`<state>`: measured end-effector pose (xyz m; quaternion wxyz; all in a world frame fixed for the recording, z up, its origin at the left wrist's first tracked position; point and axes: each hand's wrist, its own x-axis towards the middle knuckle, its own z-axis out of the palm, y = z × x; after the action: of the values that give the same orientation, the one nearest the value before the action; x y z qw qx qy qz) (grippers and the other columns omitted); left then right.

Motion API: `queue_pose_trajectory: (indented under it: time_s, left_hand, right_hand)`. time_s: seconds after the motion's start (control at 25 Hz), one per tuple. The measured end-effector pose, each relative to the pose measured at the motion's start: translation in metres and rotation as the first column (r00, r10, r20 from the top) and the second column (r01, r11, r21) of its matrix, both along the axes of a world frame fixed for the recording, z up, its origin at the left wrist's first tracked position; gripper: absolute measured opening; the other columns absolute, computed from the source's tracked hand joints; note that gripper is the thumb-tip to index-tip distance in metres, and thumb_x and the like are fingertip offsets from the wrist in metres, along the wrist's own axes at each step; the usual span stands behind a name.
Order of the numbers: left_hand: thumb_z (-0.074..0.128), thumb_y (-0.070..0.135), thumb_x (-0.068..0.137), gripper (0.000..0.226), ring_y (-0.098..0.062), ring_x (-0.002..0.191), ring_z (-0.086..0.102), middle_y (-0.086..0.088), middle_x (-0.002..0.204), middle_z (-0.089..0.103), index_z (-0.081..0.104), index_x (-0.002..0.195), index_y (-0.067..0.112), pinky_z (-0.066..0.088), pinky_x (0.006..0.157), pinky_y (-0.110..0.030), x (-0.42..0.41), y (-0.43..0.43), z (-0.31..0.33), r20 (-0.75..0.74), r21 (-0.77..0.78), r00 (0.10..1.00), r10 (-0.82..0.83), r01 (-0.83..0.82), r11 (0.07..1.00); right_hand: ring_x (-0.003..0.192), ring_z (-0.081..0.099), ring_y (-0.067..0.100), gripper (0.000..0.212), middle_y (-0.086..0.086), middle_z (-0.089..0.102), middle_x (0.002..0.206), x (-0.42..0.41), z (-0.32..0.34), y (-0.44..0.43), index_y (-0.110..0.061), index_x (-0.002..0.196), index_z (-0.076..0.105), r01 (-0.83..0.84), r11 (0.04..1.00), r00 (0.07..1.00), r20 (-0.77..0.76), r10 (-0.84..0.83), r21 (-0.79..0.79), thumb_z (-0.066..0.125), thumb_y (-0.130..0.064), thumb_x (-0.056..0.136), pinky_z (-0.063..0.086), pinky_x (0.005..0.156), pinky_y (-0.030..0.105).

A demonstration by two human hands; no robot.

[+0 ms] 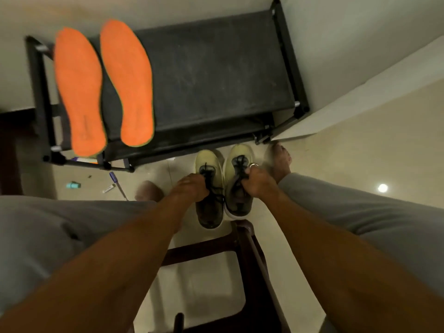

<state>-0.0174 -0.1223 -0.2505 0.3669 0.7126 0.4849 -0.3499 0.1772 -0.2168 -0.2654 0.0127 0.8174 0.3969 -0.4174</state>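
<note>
While the two pale yellow-green mesh sneakers (209, 162) sit side by side just in front of the black fabric-topped shoe rack (216, 75), their long axes run toward it, toes nearest the rack. The left hand (191, 188) grips one sneaker's black laces, and the right hand (254, 182) grips the other's. Two orange foam insoles (78, 92) lie on the rack's left end, roughly parallel to the sneakers.

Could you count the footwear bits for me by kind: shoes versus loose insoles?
pale shoes, one gripped by the left hand, one by the right hand: 2
orange insoles, lying on the black rack: 2
Total: 4
</note>
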Motion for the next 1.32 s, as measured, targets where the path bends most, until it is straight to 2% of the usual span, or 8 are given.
queue_pose_trajectory:
  time_s: [0.12,0.32,0.44,0.52,0.68,1.0,1.2,1.32]
  left_hand:
    - [0.062,0.034,0.094,0.037,-0.026,0.104,0.063,-0.011,0.115,0.065,0.061,0.122,0.010,0.051,0.088,-0.034,-0.001,0.003,0.047,0.012,0.014,0.999,-0.031,0.031,0.999]
    - [0.057,0.042,0.095,0.043,-0.032,0.103,0.061,-0.018,0.115,0.065,0.066,0.114,0.005,0.047,0.084,-0.035,-0.019,-0.004,0.122,0.095,0.078,0.993,-0.074,0.067,0.995]
    - [0.054,0.044,0.096,0.038,-0.031,0.092,0.062,-0.019,0.107,0.063,0.062,0.096,0.006,0.052,0.081,-0.040,-0.033,-0.017,0.155,0.157,0.083,0.986,-0.049,0.036,0.996]
    - [0.051,0.045,0.097,0.040,-0.031,0.085,0.062,-0.017,0.099,0.062,0.058,0.084,0.007,0.054,0.075,-0.041,-0.039,-0.023,0.177,0.186,0.097,0.982,-0.044,0.026,0.995]
    - [0.052,0.041,0.098,0.044,-0.030,0.071,0.066,-0.017,0.086,0.065,0.059,0.073,0.006,0.054,0.064,-0.039,-0.048,-0.031,0.226,0.281,0.110,0.960,-0.005,-0.027,0.994]
    - [0.054,0.032,0.094,0.043,-0.032,0.052,0.062,-0.018,0.060,0.064,0.058,0.063,0.002,0.050,0.056,-0.037,-0.051,-0.024,0.324,0.497,0.291,0.865,-0.069,-0.091,0.953]
    - [0.056,0.029,0.092,0.041,-0.037,0.068,0.060,-0.024,0.070,0.063,0.061,0.073,-0.006,0.049,0.065,-0.048,-0.036,0.013,0.346,0.587,0.465,0.799,-0.130,-0.201,0.862]
    - [0.055,0.026,0.092,0.038,-0.035,0.065,0.053,-0.020,0.068,0.058,0.056,0.069,-0.004,0.040,0.055,-0.042,-0.020,0.039,0.336,0.620,0.507,0.776,-0.115,-0.284,0.814]
  right_hand:
    - [0.101,0.062,0.025,0.030,0.008,0.063,0.112,0.003,0.047,0.000,-0.019,0.119,0.053,0.027,1.000,0.999,-0.033,-0.027,-0.009,0.062,-0.028,0.091,0.055,0.089,0.043]
    - [0.112,0.056,0.028,0.035,0.010,0.062,0.120,-0.002,0.137,-0.001,-0.013,0.121,0.060,-0.133,0.990,0.987,0.097,0.128,0.051,0.062,-0.032,0.091,0.036,0.081,0.026]
    - [0.101,0.063,0.031,0.032,0.012,0.066,0.108,-0.011,0.176,-0.012,-0.015,0.113,0.058,-0.077,0.992,0.997,0.030,0.074,0.097,0.063,-0.032,0.087,0.050,0.091,0.043]
    - [0.090,0.066,0.029,0.020,0.009,0.067,0.094,-0.017,0.198,-0.019,-0.020,0.098,0.059,-0.079,0.989,0.997,0.017,0.077,0.127,0.063,-0.033,0.083,0.053,0.086,0.047]
    - [0.074,0.063,0.021,0.012,0.006,0.067,0.076,-0.021,0.240,-0.026,-0.018,0.076,0.067,-0.114,0.968,0.993,0.043,0.107,0.226,0.065,-0.028,0.081,0.045,0.058,0.028]
    - [0.067,0.063,0.011,0.014,-0.007,0.067,0.069,-0.022,0.337,-0.016,-0.028,0.072,0.068,-0.119,0.873,0.991,0.112,0.074,0.473,0.065,-0.040,0.076,0.050,0.058,0.027]
    - [0.076,0.065,0.014,0.023,-0.003,0.071,0.086,0.000,0.366,0.019,-0.024,0.095,0.075,-0.084,0.772,0.990,0.142,-0.009,0.631,0.066,-0.037,0.078,0.057,0.067,0.030]
    - [0.082,0.065,0.011,0.032,0.000,0.073,0.098,0.014,0.355,0.045,-0.022,0.110,0.075,-0.043,0.733,0.993,0.108,-0.041,0.679,0.065,-0.029,0.081,0.053,0.069,0.022]
